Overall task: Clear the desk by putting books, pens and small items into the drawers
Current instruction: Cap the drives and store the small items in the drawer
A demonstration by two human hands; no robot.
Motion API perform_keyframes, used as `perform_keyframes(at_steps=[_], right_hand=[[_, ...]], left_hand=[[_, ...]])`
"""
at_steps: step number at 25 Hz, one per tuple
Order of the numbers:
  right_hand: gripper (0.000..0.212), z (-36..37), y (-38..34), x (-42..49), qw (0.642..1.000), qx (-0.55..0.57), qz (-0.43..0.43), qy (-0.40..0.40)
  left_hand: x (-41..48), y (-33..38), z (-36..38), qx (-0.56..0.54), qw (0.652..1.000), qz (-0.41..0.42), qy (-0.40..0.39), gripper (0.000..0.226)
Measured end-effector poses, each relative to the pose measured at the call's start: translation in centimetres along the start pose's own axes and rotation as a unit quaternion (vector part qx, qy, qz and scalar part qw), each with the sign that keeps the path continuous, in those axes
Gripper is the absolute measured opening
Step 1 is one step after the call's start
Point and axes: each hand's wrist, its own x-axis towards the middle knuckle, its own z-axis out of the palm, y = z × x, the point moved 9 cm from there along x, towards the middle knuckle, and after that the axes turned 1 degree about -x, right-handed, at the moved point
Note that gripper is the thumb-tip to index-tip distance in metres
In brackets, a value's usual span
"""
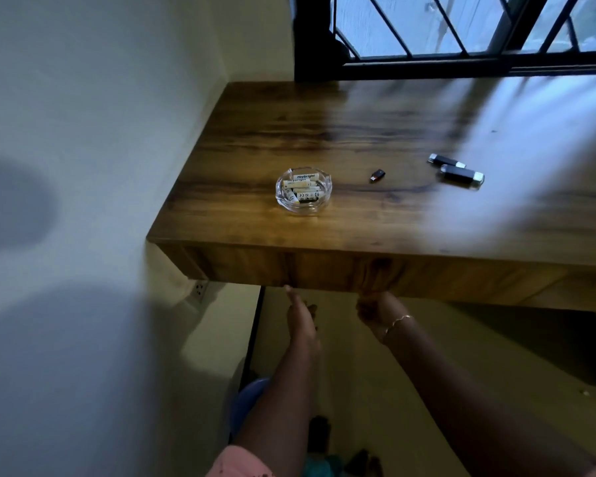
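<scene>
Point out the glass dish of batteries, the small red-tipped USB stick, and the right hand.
glass dish point(286, 204), head view, front-left rim.
small USB stick point(377, 175), head view, its body.
right hand point(372, 308), head view, knuckles under the desk edge.

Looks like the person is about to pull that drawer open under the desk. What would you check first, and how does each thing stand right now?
1. Both hands at the drawer front: ok. The left hand and right hand reach its lower edge.
2. Firm grip: cannot tell, the fingertips are hidden under the edge.
3. Drawer shut: ok, its face sits flush.
4. Glass dish of batteries back from the desk edge: ok.
5. Small items waiting on the desk: ok, a small USB stick and two flash drives lie apart from the dish.
6. Room inside the drawer: cannot tell.
</scene>
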Motion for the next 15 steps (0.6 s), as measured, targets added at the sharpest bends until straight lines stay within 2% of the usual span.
perform_keyframes(at_steps=[3, 6, 10, 15], right_hand=[[0.031, -0.2, 0.0, 1.2, 0.991, 0.126, 0.036, 0.027], [0.028, -0.7, -0.1, 2.5, 0.979, 0.194, 0.052, 0.048], [0.028, -1.7, 0.2, 3.9, 0.981, 0.169, 0.060, 0.069], [0.033, -2.0, 0.4, 4.7, 0.980, 0.185, 0.033, 0.064]], left_hand=[[0.7, -0.2, 0.8, -0.113, 0.992, -0.051, -0.006, 0.077], [0.9, 0.4, 1.8, -0.214, 0.974, -0.071, -0.002, 0.072], [3.0, 1.1, 2.0, -0.306, 0.949, -0.078, 0.007, 0.073], [6.3, 0.8, 2.8, -0.350, 0.932, -0.070, -0.055, 0.084]])
